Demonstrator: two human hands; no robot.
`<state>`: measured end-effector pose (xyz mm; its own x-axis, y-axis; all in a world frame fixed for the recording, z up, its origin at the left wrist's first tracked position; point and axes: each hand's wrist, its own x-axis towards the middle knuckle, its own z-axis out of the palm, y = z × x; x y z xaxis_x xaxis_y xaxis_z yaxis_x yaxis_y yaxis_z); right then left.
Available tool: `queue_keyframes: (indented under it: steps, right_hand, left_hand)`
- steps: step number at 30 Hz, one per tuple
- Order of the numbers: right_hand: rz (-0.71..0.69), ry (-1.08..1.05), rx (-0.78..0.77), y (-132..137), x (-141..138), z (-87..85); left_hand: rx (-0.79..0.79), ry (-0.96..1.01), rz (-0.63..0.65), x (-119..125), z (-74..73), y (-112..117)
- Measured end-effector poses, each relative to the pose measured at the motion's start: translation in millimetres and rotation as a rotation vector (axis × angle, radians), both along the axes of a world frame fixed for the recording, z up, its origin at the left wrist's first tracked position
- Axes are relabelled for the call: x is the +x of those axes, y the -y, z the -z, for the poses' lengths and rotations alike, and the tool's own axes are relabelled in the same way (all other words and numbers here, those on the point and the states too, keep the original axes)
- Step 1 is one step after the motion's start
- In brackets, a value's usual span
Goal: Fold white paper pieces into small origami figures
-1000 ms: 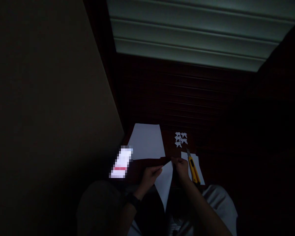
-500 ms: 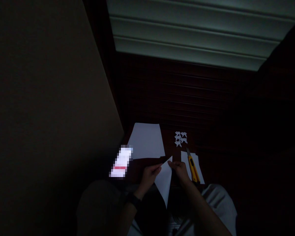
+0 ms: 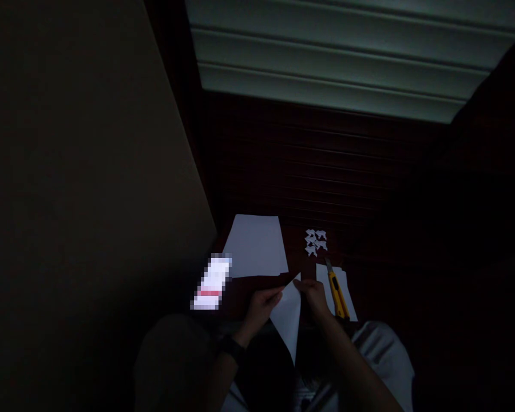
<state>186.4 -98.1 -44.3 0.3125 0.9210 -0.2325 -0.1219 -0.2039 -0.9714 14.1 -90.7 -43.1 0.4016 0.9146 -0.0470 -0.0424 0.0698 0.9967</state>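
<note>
In a dim room, both my hands hold a folded white paper (image 3: 288,317) over my lap, its long point hanging toward me. My left hand (image 3: 261,306) pinches the paper's left edge. My right hand (image 3: 315,298) pinches its upper right edge near the top corner. A dark watch sits on my left wrist. Just right of my right hand lies a yellow utility knife (image 3: 337,290) on a small white sheet (image 3: 347,286).
A larger white sheet (image 3: 257,245) lies on the dark surface ahead. Several small folded paper pieces (image 3: 315,242) cluster behind the knife. A blurred bright rectangle (image 3: 212,283) glows at the left. A plain wall stands on the left and slatted blinds hang above.
The paper's top corner has risen between my hands, and its hanging point has shifted slightly lower and to the right. My hands stay close together.
</note>
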Motion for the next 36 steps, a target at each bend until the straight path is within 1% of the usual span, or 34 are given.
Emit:
queue_keyframes:
  steps: [4,6,10,13,19,21,25,32,36]
  right_hand:
    - [-0.049,-0.015,-0.005,-0.1,-0.7,-5.9]
    - [-0.086,-0.004,-0.034,2.8,-0.4,-7.8]
    - [-0.167,-0.041,-0.135,11.5,1.7,-6.6]
    - [-0.206,-0.047,-0.117,15.5,3.4,-3.9]
    - [-0.195,0.102,-0.031,14.2,3.7,-3.8]
    - [-0.193,0.106,-0.019,14.5,3.0,-4.7]
    - [-0.224,0.055,-0.040,17.4,2.3,-3.2]
    - [-0.250,0.176,-0.047,19.1,4.2,1.7]
    - [-0.234,0.193,-0.041,20.0,2.9,1.7]
  left_hand:
    - [-0.009,-0.005,-0.051,0.5,3.1,-0.1]
    - [0.003,0.001,-0.082,1.0,4.7,0.2]
    - [0.031,0.011,-0.101,1.4,7.5,0.2]
    - [0.048,-0.009,-0.095,0.5,7.3,-0.7]
    - [0.032,-0.015,-0.089,-0.9,3.4,-1.4]
    - [0.029,-0.019,-0.096,-0.9,3.3,-1.3]
    - [0.033,-0.025,-0.108,-0.4,4.0,-1.2]
    - [0.056,-0.018,-0.086,0.0,0.9,-1.1]
    - [0.069,-0.026,-0.115,0.2,6.5,-2.6]
